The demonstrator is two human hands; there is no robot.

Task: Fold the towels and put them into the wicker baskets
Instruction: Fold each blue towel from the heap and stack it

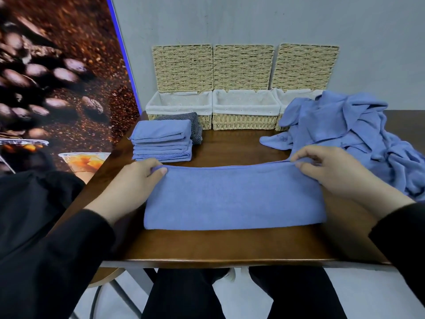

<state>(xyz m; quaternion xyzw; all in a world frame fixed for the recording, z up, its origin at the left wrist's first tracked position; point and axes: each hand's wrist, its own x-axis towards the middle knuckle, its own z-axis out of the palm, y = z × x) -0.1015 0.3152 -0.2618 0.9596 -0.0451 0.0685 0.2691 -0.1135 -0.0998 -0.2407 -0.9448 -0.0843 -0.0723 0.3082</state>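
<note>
Two dark trouser legs show below the near edge of one wooden table, at which a person in black sleeves is seated. One blue towel, folded into a long band, lies flat on the table directly in front of the person. Left hand pinches the band's far left corner between thumb and curled fingers; right hand pinches the far right corner likewise. One stack of folded blue towels sits at the table's left, at least four layers visible, exact count unclear. One darker grey folded cloth stands just behind the stack, touching it. One loose heap of unfolded blue towels occupies the right side; number cannot be determined. Three wicker baskets stand in a row against the wall: left basket, middle basket, right basket, each white-lined, each lid raised upright. The heap partly covers the right basket. No towel is visible inside any basket.
</note>
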